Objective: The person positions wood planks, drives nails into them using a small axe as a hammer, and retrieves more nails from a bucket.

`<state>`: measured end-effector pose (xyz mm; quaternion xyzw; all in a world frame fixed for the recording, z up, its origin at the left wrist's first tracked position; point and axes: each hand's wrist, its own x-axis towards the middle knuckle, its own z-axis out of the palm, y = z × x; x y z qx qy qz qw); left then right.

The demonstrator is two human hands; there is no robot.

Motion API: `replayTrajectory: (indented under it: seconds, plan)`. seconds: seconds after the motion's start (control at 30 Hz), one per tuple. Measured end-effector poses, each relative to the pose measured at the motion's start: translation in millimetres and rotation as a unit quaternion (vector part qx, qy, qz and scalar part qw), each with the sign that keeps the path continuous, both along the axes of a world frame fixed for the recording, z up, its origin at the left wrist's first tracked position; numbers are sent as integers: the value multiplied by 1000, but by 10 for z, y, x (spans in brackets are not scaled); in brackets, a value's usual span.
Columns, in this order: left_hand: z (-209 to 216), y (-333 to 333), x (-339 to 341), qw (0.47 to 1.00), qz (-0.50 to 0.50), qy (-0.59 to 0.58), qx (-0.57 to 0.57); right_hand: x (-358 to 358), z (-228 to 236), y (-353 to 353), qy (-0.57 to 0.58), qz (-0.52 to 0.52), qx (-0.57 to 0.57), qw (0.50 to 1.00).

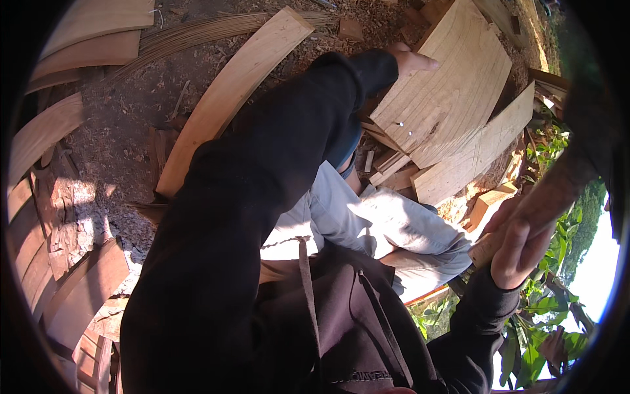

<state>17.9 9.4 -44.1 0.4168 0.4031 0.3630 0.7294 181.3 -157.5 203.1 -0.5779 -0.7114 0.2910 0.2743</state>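
Note:
My left hand (412,61) grips the left edge of a wide, pale wooden board (453,85). Its thumb lies along the board's face, and the other fingers are partly hidden. Two small white spots show on the grain. At the right, my right hand (514,256) is closed round a thick wooden handle (558,187) of a tool. The handle's butt pokes out below the fist, and its other end runs up toward the right rim. There the tool's dark end is blurred and in shadow, so its kind cannot be made out.
A narrower plank (482,148) lies against the board's lower side, with wood offcuts (392,164) around it. A long curved plank (226,98) rests on the chip-strewn ground (141,105). Curved wooden pieces (85,295) are stacked at the left. Green plants (551,289) grow at the right.

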Motion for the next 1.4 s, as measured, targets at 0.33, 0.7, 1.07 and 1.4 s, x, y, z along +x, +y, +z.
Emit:
replayTrajectory:
  seconds: [0.33, 0.7, 1.07, 1.4]
  plan:
    - [-235, 245, 44, 994, -29, 30, 103, 62, -406, -230, -266, 57, -17, 962]
    - [174, 14, -71, 994, -39, -99, -18, -27, -639, -291, -301, 97, -129, 940]
    - [-76, 72, 143, 997, -31, -70, 20, 210, -943, -539, -288, -53, -220, 931]
    - [217, -58, 106, 998, -36, 47, -10, 115, -644, -353, -228, -1, 52, 972]
